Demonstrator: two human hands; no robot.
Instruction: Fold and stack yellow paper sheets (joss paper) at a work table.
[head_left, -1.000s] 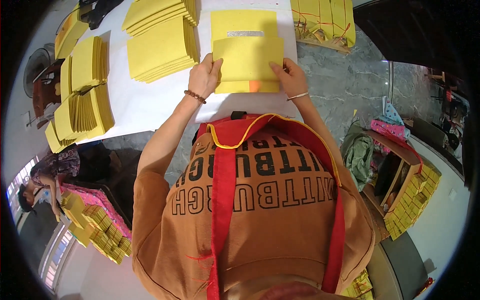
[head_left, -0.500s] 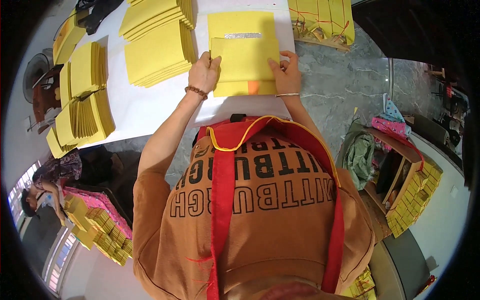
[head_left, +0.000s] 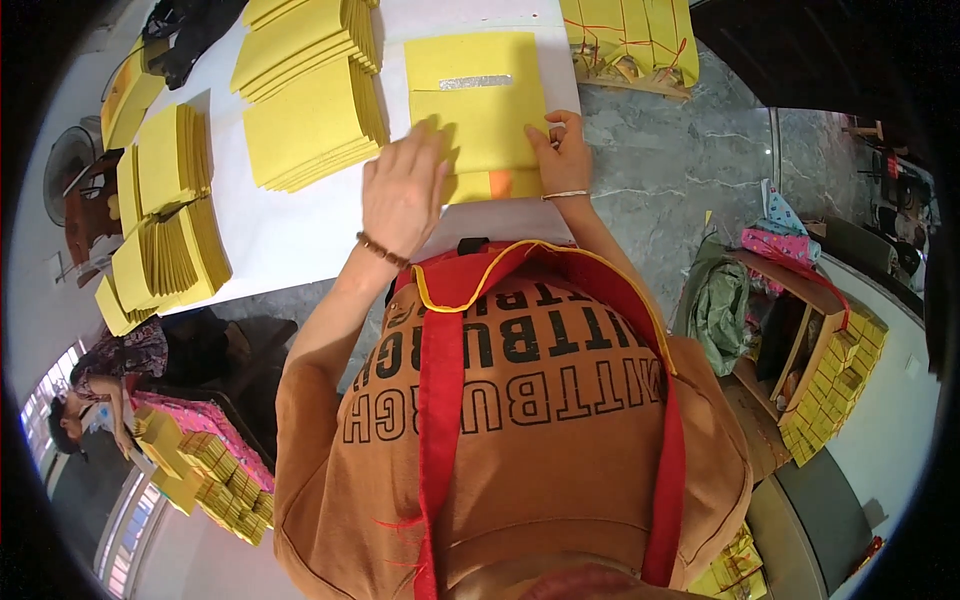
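In front of me lies yellow paper (head_left: 490, 130), layered or folded, with a silvery strip toward its far side and an orange patch near its close edge. Over the paper's near left part my left hand (head_left: 403, 190) reaches flat, fingers stretched out and holding nothing. My right hand (head_left: 562, 155) is at the right edge, its thumb over the paper and its bent fingers apart from the thumb. Whether those fingertips touch the paper is hard to see.
Fanned yellow paper stacks (head_left: 310, 125) lie left of my work on the white table (head_left: 285, 235), with more bundles (head_left: 175, 225) farther left. Red-tied yellow bundles (head_left: 630, 35) are beyond the table's right edge. Another person (head_left: 100, 390) handles yellow paper at lower left.
My left hand has let go of the paper's left edge and come nearer, flattening out. The right hand has shifted slightly, its grip loosened. The upper layer now lies lower over the paper.
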